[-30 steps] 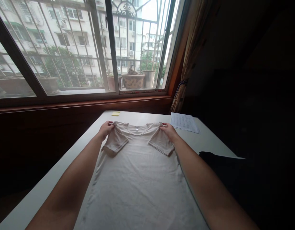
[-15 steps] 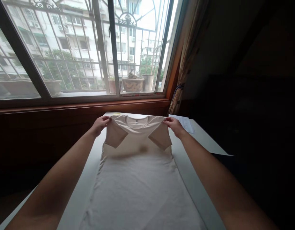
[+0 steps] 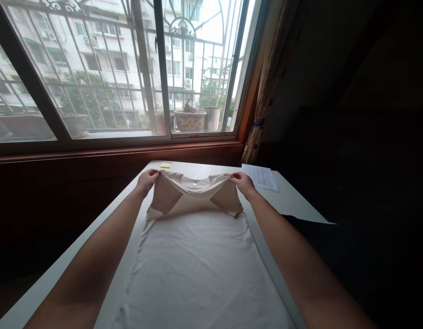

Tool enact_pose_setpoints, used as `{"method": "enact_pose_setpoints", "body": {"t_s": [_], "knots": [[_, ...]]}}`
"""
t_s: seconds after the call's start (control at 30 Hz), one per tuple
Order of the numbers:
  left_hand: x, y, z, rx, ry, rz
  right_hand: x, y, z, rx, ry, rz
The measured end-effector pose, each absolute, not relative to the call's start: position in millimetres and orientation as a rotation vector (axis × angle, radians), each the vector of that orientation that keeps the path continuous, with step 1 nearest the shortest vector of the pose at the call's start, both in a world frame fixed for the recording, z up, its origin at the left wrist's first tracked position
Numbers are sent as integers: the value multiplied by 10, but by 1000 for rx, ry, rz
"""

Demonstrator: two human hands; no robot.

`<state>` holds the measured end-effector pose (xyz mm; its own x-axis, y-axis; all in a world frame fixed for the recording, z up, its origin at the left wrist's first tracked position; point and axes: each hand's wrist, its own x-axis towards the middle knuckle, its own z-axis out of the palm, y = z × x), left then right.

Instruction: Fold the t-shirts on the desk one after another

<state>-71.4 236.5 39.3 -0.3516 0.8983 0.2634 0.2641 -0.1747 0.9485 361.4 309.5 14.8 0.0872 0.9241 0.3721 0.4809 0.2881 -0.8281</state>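
A white T-shirt (image 3: 200, 260) lies lengthwise on the white table (image 3: 297, 201), its collar end farthest from me. My left hand (image 3: 147, 180) pinches the left shoulder, and my right hand (image 3: 243, 183) pinches the right one. Between the two hands the collar edge is lifted and sags in the middle, with a small label showing inside the neck. Both short sleeves are turned inward over the chest. The lower part of the shirt rests flat and runs out of the bottom of the view.
Behind the collar a yellow sticky note (image 3: 166, 165) lies on the table. Printed paper (image 3: 261, 177) sits at the far right. Dark fabric (image 3: 310, 233) meets the table's right edge. Beyond stand a barred window (image 3: 115, 73) and a tied curtain (image 3: 257, 123).
Both hands have come slightly lower and closer together, still pinching the shoulders. The collar edge now sags, the shadow on the chest has shrunk, and the sticky note shows fully.
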Motion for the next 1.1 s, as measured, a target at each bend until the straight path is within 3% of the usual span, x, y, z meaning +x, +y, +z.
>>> {"method": "enact_pose_setpoints", "body": {"t_s": [0.33, 0.5, 0.77, 0.93, 1.1], "knots": [[-782, 2624, 0, 1675, 1991, 1424, 3470, 3279, -185, -1408, -1627, 431], [-505, 2437, -302, 2154, 1916, 1047, 3295, 2963, -360, -1429, -1892, 387], [-306, 2041, -628, 2425, 1780, 311, 2719, 1740, -530, -1433, -2440, 271], [-468, 1890, -588, 2377, 1873, 197, 2580, 641, -444, -1143, -2700, 334], [-859, 1697, -566, 2268, 2002, 178, 2774, -289, -508, -675, -2737, 147]]}}
